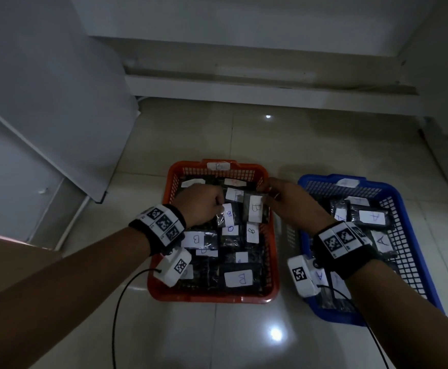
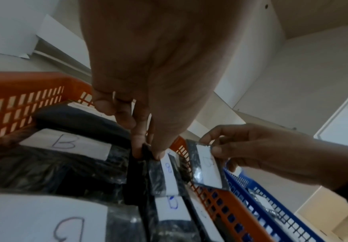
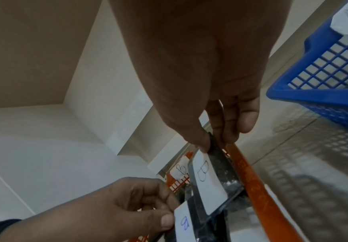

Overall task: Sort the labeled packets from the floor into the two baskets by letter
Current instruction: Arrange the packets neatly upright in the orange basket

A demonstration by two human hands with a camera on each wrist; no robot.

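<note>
While both baskets are sitting side by side on the floor (image 1: 191,134), the person is working over the orange basket (image 1: 272,262), which is tagged B and lying left of the blue basket (image 1: 414,235), tagged A. Both are holding dark packets with white labels: B labels in the orange one, A labels in the blue one. No loose packets are showing on the floor in view, so the sorting is probably nearing its end.

The right hand (image 1: 289,201) is pinching the top edge of a B packet (image 1: 254,209) between thumb and fingers, letting it hang over the orange basket's right side, close to the rim. The left hand (image 1: 201,206) is curling its fingers round a smaller B packet (image 1: 228,214), thumb pressing on the label, nearer the basket's middle.

The main risk is lying with the right packet: hanging so near the rim, it could be tipping outward on release and sliding into the gap between the baskets. The slick wrappers could also be slipping off the heap already there. The hands are working close together, so one may be knocking the other's packet.

Room is looking best toward the near half of the orange basket, while the far end is crowded; open floor is lying in front of both baskets.
</note>
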